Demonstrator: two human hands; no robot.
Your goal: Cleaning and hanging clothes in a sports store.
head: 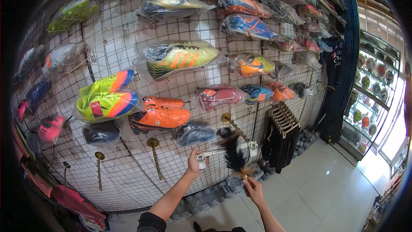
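Note:
My left hand (193, 164) grips one clip end of a white plastic clip hanger (215, 152), held roughly level in front of the wire grid wall. In my right hand (254, 190) is the short handle of a feather duster (235, 159) with black and brown feathers. The feathers point upward, blurred, and cover part of the hanger's bar; whether they touch it I cannot tell. Behind the hanger's far end, a brass-coloured display arm (236, 127) sticks out from the grid.
Plastic-wrapped football boots, such as an orange pair (167, 116), hang across the wire grid (128, 174). Black garments (279, 145) on hangers are at right. Grey wrapped dumbbells (222, 191) line the wall's foot on the tiled floor (299, 193). A glass cabinet (370, 103) holds balls.

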